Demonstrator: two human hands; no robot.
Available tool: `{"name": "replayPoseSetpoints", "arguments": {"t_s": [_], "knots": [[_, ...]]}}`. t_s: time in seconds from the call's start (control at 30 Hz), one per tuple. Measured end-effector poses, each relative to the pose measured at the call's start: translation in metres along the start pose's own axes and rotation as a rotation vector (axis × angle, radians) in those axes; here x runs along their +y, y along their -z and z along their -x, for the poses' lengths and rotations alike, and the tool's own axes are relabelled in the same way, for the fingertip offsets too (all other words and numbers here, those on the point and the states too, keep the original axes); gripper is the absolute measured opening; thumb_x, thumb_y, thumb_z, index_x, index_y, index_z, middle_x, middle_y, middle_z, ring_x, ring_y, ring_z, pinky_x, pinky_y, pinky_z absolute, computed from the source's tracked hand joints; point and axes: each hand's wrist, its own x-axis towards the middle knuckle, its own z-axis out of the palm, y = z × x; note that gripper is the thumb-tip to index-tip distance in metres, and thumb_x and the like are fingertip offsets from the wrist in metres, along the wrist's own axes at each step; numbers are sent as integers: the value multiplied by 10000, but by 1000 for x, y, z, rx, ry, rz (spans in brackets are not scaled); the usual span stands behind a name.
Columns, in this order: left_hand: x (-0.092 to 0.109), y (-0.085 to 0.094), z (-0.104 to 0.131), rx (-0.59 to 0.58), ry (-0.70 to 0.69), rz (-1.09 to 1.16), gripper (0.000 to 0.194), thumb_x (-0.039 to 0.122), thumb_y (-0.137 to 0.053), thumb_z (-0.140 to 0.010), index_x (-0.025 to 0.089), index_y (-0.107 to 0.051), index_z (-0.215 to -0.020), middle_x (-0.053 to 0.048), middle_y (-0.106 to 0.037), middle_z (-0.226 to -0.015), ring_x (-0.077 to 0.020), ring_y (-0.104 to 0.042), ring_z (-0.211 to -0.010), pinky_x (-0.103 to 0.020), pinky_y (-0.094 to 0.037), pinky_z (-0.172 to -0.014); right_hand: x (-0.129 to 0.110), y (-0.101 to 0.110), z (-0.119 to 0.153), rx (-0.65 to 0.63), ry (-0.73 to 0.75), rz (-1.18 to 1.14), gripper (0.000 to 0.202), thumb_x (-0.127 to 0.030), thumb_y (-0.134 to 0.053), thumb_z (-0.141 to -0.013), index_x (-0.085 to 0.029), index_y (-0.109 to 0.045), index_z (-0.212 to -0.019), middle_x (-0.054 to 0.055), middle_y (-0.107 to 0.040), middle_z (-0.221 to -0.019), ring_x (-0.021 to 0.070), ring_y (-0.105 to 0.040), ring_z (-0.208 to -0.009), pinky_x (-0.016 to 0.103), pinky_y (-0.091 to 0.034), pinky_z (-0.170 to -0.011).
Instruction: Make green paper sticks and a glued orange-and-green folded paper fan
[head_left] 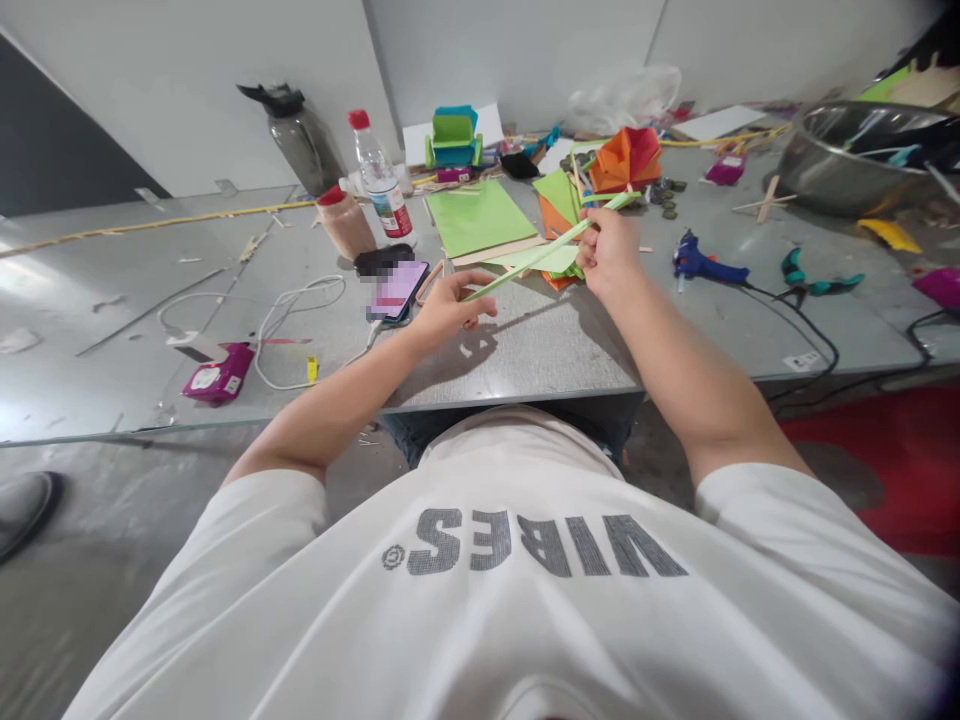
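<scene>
Step in hand, by look of it: handling long green strip, stretched aslant between both hands above near part of desk. Left hand: fingers narrow, loosely about strip's lower end. Right hand: fingers pinching strip near upper end (whether tip touches orange paper piece behind, cannot tell). Green sheet lies beyond; blue glue gun to right, unheld. Next move probably calls for light, steady pinch, since thin strip looks easy to bend.
</scene>
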Motion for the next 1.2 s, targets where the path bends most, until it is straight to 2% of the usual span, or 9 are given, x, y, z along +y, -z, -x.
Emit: {"name": "replayPoseSetpoints", "arguments": {"t_s": [0.07,0.17,0.37,0.53,0.67,0.87,1.0,1.1,1.2], "knots": [[2,-3,1,45,14,-35,51,144,-813,-994,176,-776,-1009,-18,-830,-760,-54,-576,-486,-222,-489,-564,-1,1,-3,12,-12,-1,260,-213,-636,-1135,-257,-574,-886,-102,-284,-561,80,-130,-492,215,-125,-407],[5,-7,2,101,47,-73,172,161,-774,-1062,174,-744,-893,-28,-826,-755,-42,-570,-482,-211,-499,-567,-2,1,-1,-14,-30,13,277,-210,-606,-1147,-256,-567,-877,-99,-297,-552,82,-150,-471,221,-140,-395],[6,-6,0,146,37,-85,228,185,-796,-1069,175,-727,-852,-25,-817,-741,-41,-552,-475,-208,-473,-542,7,-7,23,-287,-17,107,316,-245,-798,-1085,-214,-614,-829,-67,-494,-602,42,-316,-442,189,-232,-410],[-2,-3,-2,-56,68,-60,118,192,-848,-1001,153,-807,-898,-50,-830,-781,-64,-609,-533,-215,-494,-567,20,-13,40,-453,0,255,369,-370,-856,-1102,-227,-635,-844,-30,-577,-603,70,-397,-467,188,-270,-411],[-7,-5,-1,-151,81,-25,211,320,-826,-1069,140,-847,-962,-96,-858,-868,-87,-680,-600,-229,-511,-611,25,-15,52,-544,31,357,525,-496,-906,-1080,-231,-581,-763,-28,-548,-575,78,-402,-470,210,-261,-426],[-6,-9,-2,-8,52,110,165,275,-858,-1066,176,-786,-955,20,-722,-768,-53,-550,-555,-221,-482,-595,30,-21,80,-702,269,577,705,-630,-952,-1009,-219,-572,-580,-12,-527,-496,82,-396,-488,273,-287,-497],[-5,-7,-3,-37,54,288,220,331,-900,-1035,198,-742,-958,35,-697,-847,-51,-583,-606,-209,-500,-622,32,-21,84,-739,377,636,751,-751,-927,-973,-229,-586,-553,-11,-536,-495,99,-401,-519,295,-275,-522],[-8,-5,-4,-52,66,330,204,343,-887,-1042,201,-756,-977,30,-695,-820,-60,-611,-637,-194,-515,-646,35,-21,84,-799,353,664,703,-716,-984,-923,-229,-607,-583,-36,-498,-499,97,-368,-534,297,-238,-527],[-12,-4,-6,-52,57,331,145,259,-911,-999,193,-783,-979,34,-678,-769,-66,-611,-632,-198,-519,-639,35,-21,87,-826,293,672,627,-532,-1018,-946,-219,-605,-594,-35,-530,-532,89,-390,-539,295,-265,-534]]}}
